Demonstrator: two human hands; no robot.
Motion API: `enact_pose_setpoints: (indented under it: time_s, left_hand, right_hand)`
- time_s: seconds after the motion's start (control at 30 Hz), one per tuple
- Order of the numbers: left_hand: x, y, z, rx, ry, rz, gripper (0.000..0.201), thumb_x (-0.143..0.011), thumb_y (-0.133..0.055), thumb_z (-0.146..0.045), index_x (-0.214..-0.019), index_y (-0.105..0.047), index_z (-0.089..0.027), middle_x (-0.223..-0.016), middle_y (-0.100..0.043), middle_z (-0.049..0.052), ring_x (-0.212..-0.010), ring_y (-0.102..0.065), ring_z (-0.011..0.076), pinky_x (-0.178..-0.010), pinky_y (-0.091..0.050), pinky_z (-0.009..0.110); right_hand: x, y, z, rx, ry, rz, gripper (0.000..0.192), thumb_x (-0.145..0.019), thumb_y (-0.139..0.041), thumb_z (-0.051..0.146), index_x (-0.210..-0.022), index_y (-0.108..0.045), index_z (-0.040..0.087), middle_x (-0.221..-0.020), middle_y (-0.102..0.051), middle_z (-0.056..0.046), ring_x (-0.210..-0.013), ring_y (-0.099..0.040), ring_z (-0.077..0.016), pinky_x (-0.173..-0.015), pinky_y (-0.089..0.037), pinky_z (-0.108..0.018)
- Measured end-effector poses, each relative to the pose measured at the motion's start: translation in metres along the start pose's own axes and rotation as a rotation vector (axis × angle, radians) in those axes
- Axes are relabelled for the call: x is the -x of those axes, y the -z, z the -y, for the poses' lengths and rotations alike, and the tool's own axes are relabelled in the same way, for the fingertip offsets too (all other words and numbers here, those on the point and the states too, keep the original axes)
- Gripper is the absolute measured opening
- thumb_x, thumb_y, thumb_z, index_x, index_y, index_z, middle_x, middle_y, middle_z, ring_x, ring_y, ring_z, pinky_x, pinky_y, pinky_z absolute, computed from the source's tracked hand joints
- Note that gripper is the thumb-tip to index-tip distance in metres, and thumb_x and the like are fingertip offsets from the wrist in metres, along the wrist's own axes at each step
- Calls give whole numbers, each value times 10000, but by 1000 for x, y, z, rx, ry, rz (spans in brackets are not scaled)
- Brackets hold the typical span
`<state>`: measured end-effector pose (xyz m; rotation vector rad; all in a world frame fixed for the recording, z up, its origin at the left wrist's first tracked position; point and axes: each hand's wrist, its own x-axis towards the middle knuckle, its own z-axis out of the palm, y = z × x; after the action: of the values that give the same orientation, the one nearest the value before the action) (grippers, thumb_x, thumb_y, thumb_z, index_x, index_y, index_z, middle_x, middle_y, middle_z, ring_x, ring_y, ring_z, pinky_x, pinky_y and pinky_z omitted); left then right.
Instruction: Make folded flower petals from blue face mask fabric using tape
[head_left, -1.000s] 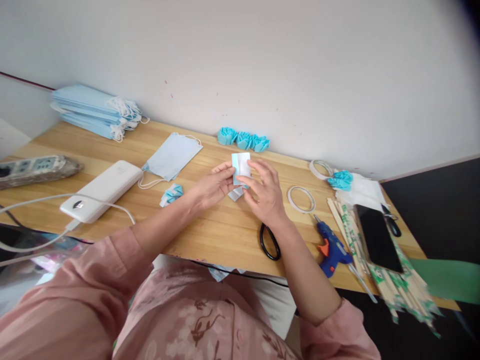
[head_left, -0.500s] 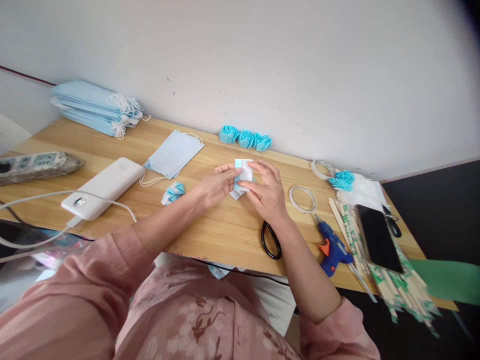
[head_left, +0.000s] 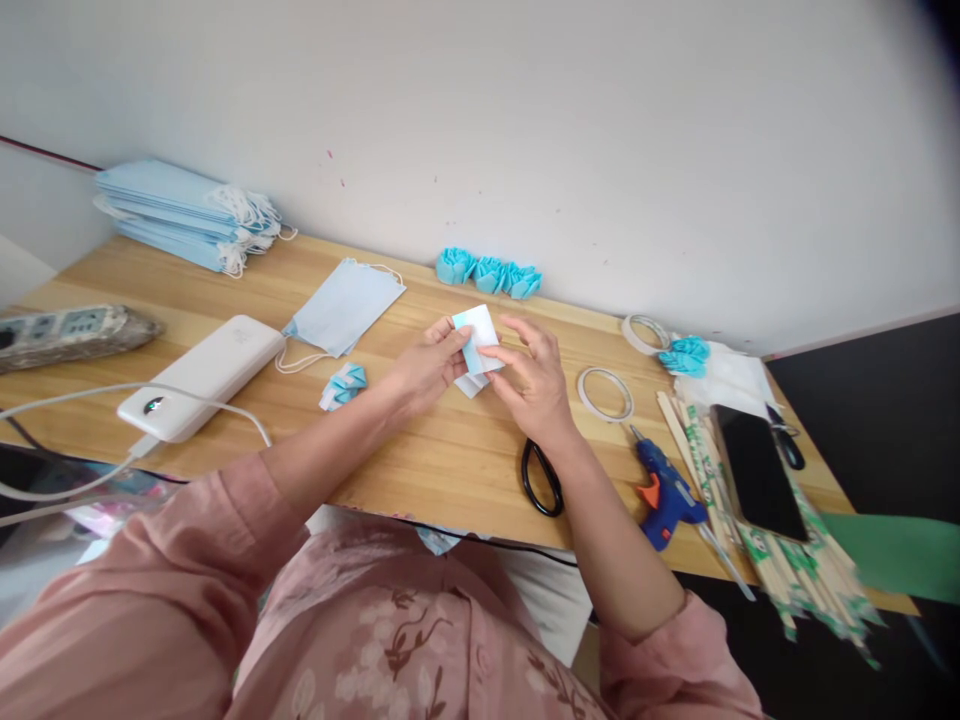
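1. L hand (head_left: 424, 368) and R hand (head_left: 534, 385) met over mid worktop (head_left: 420, 460); both pinched a small folded mask piece (head_left: 475, 335), white w/ light-blue edge, held just above the wood; L fingers (head_left: 450, 345) closed on its left side, R fingers narrow on its right edge.
2. Another pale scrap (head_left: 471, 384) lay under the hands; cannot tell if touching.
3. Near L: small blue folded bit (head_left: 344, 385); flat face mask (head_left: 343, 309); white power bank (head_left: 199, 378) w/ cable; mask stack (head_left: 184, 213) far back-left.
4. Near R: black scissors (head_left: 541, 478) just beside the wrist; tape ring (head_left: 604, 394); blue glue gun (head_left: 666, 492); phone (head_left: 757, 472) on wooden sticks (head_left: 780, 560).
5. By the wall: row of blue rosettes (head_left: 487, 273).
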<state>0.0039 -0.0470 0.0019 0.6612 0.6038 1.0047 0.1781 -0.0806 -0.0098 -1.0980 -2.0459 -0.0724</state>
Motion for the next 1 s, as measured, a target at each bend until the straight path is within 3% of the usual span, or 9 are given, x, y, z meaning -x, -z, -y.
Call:
enact_pose_setpoints:
  time_s: [0.23, 0.4, 0.57, 0.77, 1.0]
  left_hand:
    - [0, 0, 3, 4, 26, 54, 177, -865, -685, -213, -1015, -619, -146, -885, -723, 41, -749, -680, 122, -773, -533, 270]
    - [1, -1, 3, -15, -6, 90, 238, -762, -737, -121, -986, -656, -132, -907, -727, 38, -805, -678, 132, -856, -532, 308]
    - [1, -1, 2, -82, -18, 106, 238, -739, -772, -175, -950, -676, -121, -929, -738, 62, -849, -687, 165, -932, -516, 375]
    - [1, 0, 2, -187, -17, 117, 333, -701, -826, -264, -967, -673, -132, -923, -738, 62, -805, -690, 170, -821, -542, 344]
    - [1, 0, 4, -187, -9, 91, 491, -671, -859, -276, -1097, -659, -138, -930, -742, 67, -790, -701, 167, -787, -546, 329]
  right_hand:
    - [0, -1, 0, -39, -28, -24, 105, -875, -635, 193, -899, -695, 276, -1249, -623, -56, -1206, -544, -269, -1025, -435, -493]
    - [1, 0, -1, -87, -134, -52, 61, -885, -646, 254, -891, -703, 276, -1215, -642, -54, -1156, -568, -254, -980, -467, -469]
    - [2, 1, 2, -174, -241, -104, 54, -888, -641, 260, -884, -692, 242, -1133, -674, -75, -1097, -619, -230, -974, -481, -430]
    - [1, 2, 5, -259, -364, -121, 80, -876, -638, 276, -820, -647, 220, -927, -709, -32, -898, -666, -183, -844, -515, -332]
    - [-1, 4, 9, -270, -492, -97, 113, -845, -640, 309, -773, -631, 223, -786, -719, -2, -761, -667, -169, -781, -517, -310]
